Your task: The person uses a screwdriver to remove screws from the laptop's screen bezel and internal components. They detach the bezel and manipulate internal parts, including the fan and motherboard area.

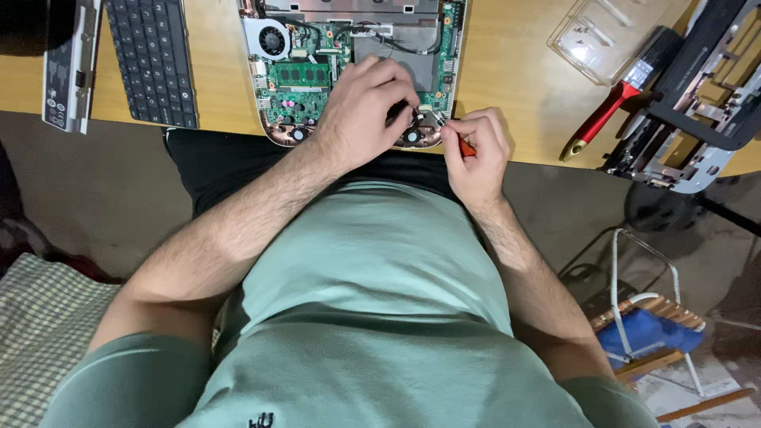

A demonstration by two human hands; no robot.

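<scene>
Opened grey laptop base with its green circuit board exposed (317, 79) lies at the near edge of the light wooden table (515, 71), directly in front of the person. On the near right corner of this base rests the left hand (361, 103), fingers curled and pressing down on the board; whether it holds anything cannot be told. Just right of that corner, the right hand (476, 150) is closed around a small orange-handled tool (466, 147), its metal tip touching the base's edge. Left of the base lies a detached black keyboard (152, 59). Well right of the base lie a red-handled paintbrush (610, 111), a clear plastic tray (606, 36) and a black and silver metal frame (697, 111).
</scene>
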